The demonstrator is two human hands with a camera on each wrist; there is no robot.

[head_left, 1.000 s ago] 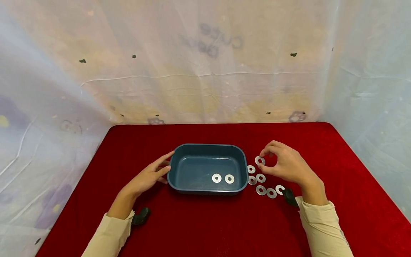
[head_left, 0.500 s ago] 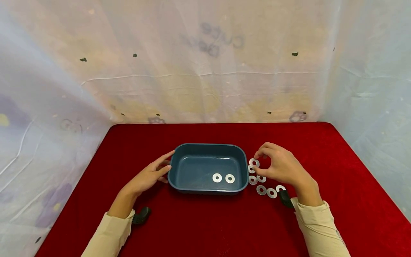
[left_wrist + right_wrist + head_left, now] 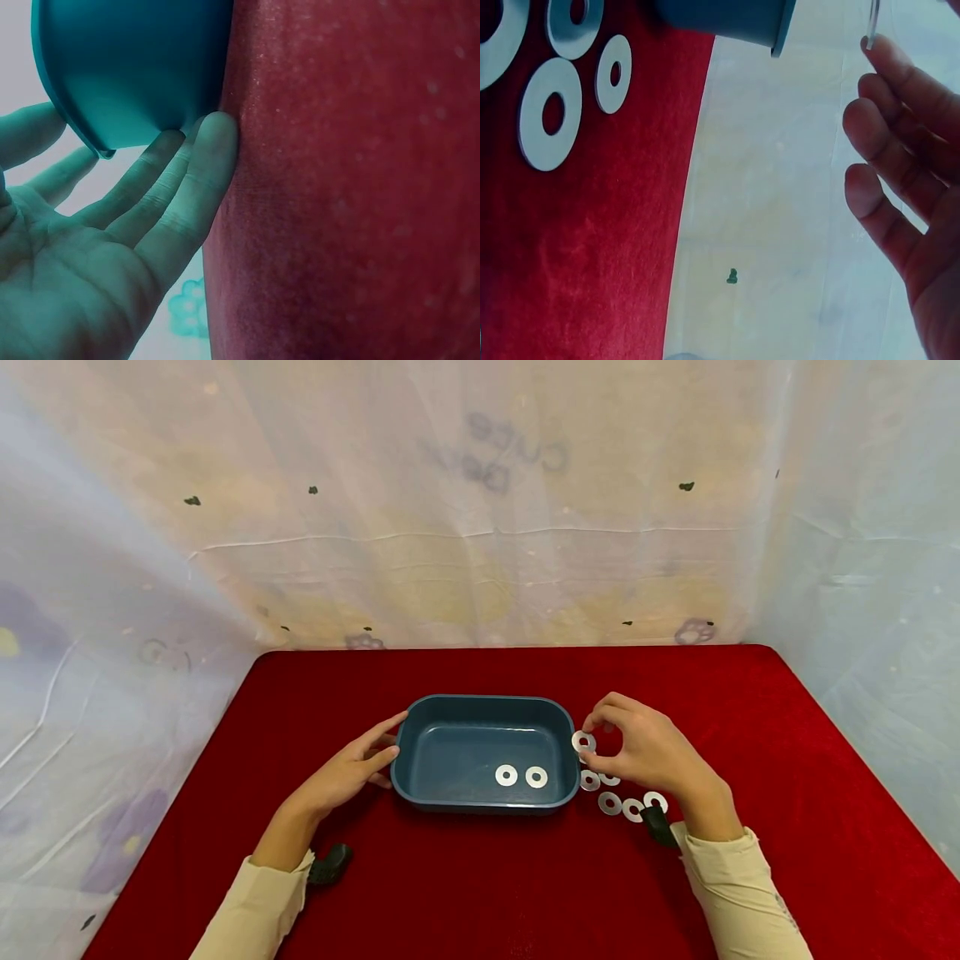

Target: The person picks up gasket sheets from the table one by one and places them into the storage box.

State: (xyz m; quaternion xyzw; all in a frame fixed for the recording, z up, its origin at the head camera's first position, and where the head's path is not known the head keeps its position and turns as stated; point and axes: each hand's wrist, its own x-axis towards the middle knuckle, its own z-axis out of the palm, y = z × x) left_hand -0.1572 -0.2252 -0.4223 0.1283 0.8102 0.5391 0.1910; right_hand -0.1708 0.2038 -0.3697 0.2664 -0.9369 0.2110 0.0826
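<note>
Blue tray [image 3: 457, 760], one, rectangular and open-topped, set flat on a red cloth [image 3: 465, 885]. Contents: two metal washers [image 3: 528, 777], lying flat side by side, apart, in the near right part of its floor.

Left hand [image 3: 347, 781], one: fingers extended, touching the tray's left wall, gripping nothing.

Right hand [image 3: 660, 747], one: thumb and forefinger pinching a single washer [image 3: 575, 742] by its edge, raised off the cloth at the tray's right rim; whether it overlaps the rim cannot be told.

Loose washers [image 3: 602, 803], at least five, lying on the cloth to the right of the tray and partly under the right hand, so the full count is hidden.

Progress, as judged: two washers inside, one in transit, the greater share outside; apparently an early stage.
</note>
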